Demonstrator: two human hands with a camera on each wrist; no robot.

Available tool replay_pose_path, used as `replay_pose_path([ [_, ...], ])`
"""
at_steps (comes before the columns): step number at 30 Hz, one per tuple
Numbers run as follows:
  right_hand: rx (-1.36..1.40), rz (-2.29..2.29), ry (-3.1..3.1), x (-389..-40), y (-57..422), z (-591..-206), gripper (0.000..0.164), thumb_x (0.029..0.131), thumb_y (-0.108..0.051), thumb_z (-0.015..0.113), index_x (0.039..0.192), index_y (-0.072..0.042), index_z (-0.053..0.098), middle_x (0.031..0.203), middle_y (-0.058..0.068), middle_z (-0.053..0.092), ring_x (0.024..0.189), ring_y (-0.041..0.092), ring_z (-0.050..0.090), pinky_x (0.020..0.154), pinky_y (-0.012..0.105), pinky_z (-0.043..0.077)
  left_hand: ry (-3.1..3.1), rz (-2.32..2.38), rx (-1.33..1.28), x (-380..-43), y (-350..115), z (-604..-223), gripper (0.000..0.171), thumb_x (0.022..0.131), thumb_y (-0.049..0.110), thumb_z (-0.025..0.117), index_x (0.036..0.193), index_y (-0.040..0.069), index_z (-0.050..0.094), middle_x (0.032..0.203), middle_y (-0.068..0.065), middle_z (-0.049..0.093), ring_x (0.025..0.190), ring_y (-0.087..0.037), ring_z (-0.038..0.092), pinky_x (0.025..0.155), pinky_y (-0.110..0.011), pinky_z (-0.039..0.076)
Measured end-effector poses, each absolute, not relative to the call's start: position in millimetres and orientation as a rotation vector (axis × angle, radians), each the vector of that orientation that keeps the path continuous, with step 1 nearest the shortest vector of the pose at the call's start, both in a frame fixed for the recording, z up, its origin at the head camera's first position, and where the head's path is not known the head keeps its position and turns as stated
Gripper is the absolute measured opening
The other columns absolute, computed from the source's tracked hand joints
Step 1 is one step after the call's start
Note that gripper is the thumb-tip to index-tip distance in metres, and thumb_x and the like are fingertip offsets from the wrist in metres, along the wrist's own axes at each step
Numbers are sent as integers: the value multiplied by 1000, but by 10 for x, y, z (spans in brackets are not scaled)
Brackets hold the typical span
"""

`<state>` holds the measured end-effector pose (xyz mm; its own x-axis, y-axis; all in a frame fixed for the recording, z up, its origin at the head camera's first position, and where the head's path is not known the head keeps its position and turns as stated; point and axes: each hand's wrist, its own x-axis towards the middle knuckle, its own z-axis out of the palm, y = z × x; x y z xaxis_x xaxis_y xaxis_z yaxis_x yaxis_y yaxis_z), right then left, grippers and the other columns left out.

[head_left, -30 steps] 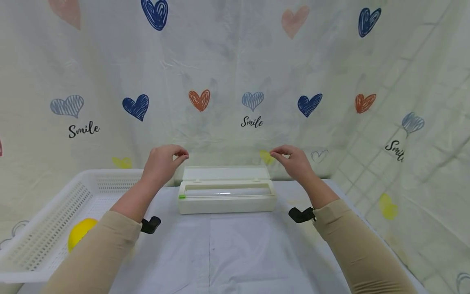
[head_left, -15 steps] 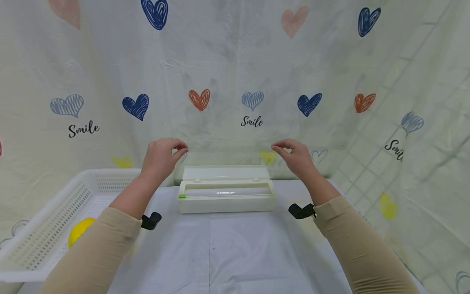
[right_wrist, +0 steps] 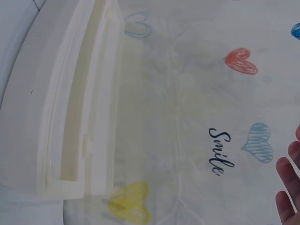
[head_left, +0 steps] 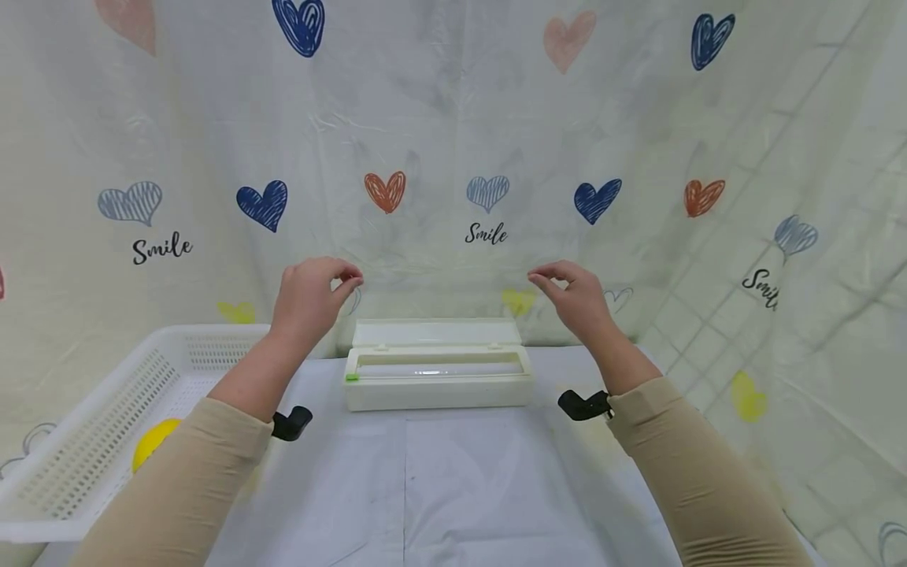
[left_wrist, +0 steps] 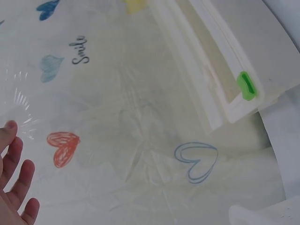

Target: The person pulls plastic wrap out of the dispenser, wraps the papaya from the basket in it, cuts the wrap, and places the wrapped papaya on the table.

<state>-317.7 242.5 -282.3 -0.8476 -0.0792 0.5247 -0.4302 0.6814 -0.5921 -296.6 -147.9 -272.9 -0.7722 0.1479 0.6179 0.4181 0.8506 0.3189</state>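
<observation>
A white cling film dispenser (head_left: 438, 395) stands on the table with its lid (head_left: 435, 334) raised and a roll (head_left: 439, 369) inside. Up behind it, my left hand (head_left: 306, 303) and right hand (head_left: 579, 303) are level and spread apart, each pinching thumb to finger. Between them is see-through cling film, barely visible from the head; in the left wrist view, bright creases in the film (left_wrist: 22, 105) fan out from the thumb. The right wrist view catches only some right fingertips (right_wrist: 288, 178) at its edge. A green slider (left_wrist: 246, 86) sits at the dispenser's left end.
To the left, a white perforated basket (head_left: 92, 441) holds a yellow round object (head_left: 152, 442), partly behind my left sleeve. A white cloth (head_left: 468, 488) covers the table. Close behind hangs a curtain (head_left: 439, 118) printed with hearts.
Both hands have risen a little above the dispenser, still pinching and about equally far apart. The dispenser and basket have stayed in place.
</observation>
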Motion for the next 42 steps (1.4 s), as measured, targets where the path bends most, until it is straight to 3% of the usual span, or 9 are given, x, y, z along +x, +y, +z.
replay_pose_path([
  [20,425,1019,-2355,-3019,2439,-2651,34,98,-35,62,114,-6,72,115,13,67,112,29,56,98,48,43,-2375,-662,-385,-2829,-1459,-2577,18,95,24,69,109,13,74,99,-4,72,100,-26,60,93,-50,38],
  [27,473,983,-2312,-2882,2459,-2620,30,98,-32,63,111,-7,73,108,10,67,105,23,57,92,39,44,-2377,-631,-433,-2645,-1467,-2535,13,94,20,70,105,12,74,100,-4,71,99,-26,60,95,-52,39],
  [34,532,954,-2291,-2691,2520,-2706,23,97,-26,65,108,-8,73,106,6,68,101,17,56,84,25,44,-2391,-661,-482,-2404,-1483,-2608,11,95,18,69,104,12,71,109,-6,66,103,-26,61,89,-45,52],
  [39,556,916,-2316,-2499,2544,-2775,19,98,-24,65,107,-10,74,105,5,69,103,18,57,83,27,45,-2469,-752,-484,-2171,-1519,-2707,14,98,16,65,110,11,69,109,-4,66,107,-25,59,90,-45,52],
  [42,571,897,-2330,-2366,2558,-2829,16,97,-22,65,105,-11,74,104,2,69,102,14,58,83,21,45,-2511,-773,-488,-2000,-1543,-2776,14,98,16,63,111,13,68,108,-2,65,105,-23,59,88,-44,53],
])
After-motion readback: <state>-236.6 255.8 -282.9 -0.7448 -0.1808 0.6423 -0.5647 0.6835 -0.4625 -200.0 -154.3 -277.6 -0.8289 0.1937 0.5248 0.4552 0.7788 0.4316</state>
